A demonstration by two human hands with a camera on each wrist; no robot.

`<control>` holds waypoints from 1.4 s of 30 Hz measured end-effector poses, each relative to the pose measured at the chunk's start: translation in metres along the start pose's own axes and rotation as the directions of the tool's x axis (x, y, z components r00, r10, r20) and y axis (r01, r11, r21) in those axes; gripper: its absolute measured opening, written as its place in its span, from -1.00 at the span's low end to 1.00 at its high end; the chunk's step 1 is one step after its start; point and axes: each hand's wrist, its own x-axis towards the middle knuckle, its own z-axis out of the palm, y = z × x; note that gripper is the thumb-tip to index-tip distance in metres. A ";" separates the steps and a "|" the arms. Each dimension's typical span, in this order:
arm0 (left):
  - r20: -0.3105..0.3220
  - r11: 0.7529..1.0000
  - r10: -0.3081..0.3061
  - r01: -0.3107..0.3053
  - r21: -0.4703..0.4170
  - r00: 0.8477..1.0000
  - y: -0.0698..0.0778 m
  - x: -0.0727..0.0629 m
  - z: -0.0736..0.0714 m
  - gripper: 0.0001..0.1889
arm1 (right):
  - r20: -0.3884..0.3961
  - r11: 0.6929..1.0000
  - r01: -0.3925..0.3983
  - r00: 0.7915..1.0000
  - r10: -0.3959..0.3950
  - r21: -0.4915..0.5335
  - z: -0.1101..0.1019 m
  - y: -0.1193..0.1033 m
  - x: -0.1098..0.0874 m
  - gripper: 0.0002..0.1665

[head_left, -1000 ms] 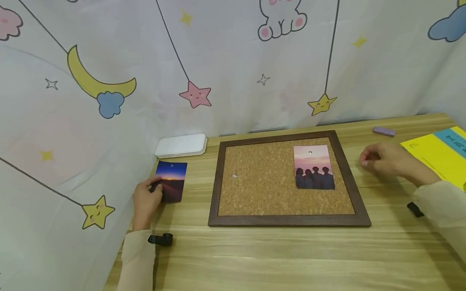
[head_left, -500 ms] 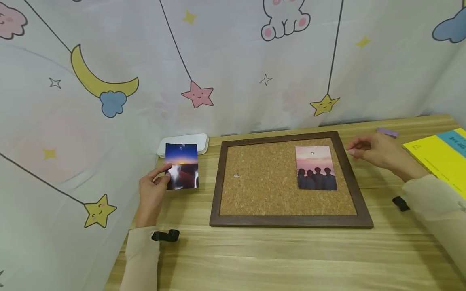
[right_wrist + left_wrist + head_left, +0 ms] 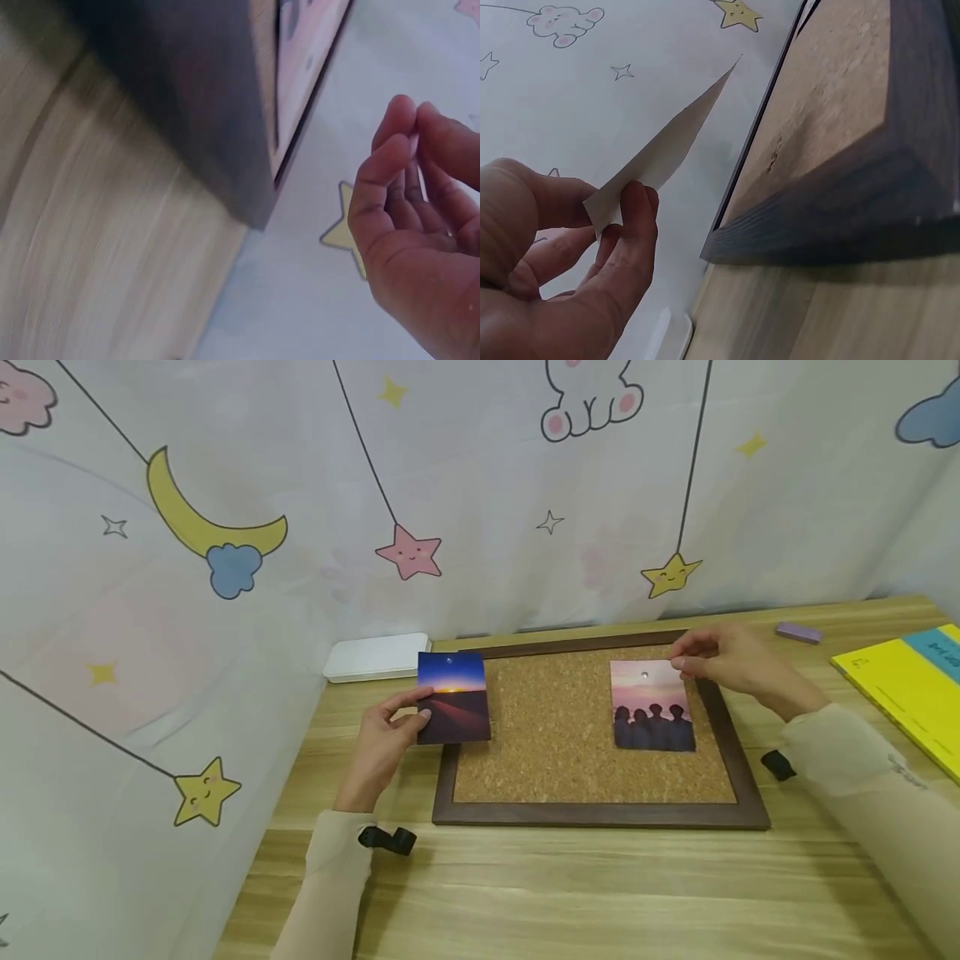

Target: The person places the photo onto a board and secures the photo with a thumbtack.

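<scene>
In the head view my left hand pinches a sunset photo by its left edge, with a small round pin near the photo's top. The photo overlaps the left side of a brown-framed corkboard. From the left wrist, its pale back shows, tilted and clear of the frame. Pinned at the board's upper right is a pink-sky photo with silhouetted people. My right hand hovers by that photo's upper right corner. Its thumb and fingertips come together in the right wrist view, nothing visible between them.
A white case lies behind the board's left corner. At the back right is a small purple block, with a yellow and blue book nearer the right edge. A patterned white curtain borders the table.
My left hand has lifted the sunset photo off the table and carried it right, over the board's left side. The right hand has moved left to the board's upper right corner.
</scene>
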 end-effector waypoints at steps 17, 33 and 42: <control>0.186 0.979 0.052 -0.086 0.184 0.981 -0.013 0.021 0.064 -0.64 | 0.075 0.993 0.050 0.996 -0.058 0.108 0.044 -0.054 0.035 -0.68; 0.195 0.824 0.158 -0.238 0.515 0.968 -0.013 0.025 0.077 -0.73 | 0.148 0.983 0.043 0.987 -0.070 0.179 0.083 -0.086 0.077 -0.76; 0.220 0.734 0.208 -0.301 0.609 0.953 -0.008 0.021 0.084 -0.72 | 0.190 0.974 0.094 0.973 -0.134 0.204 0.111 -0.094 0.103 -0.89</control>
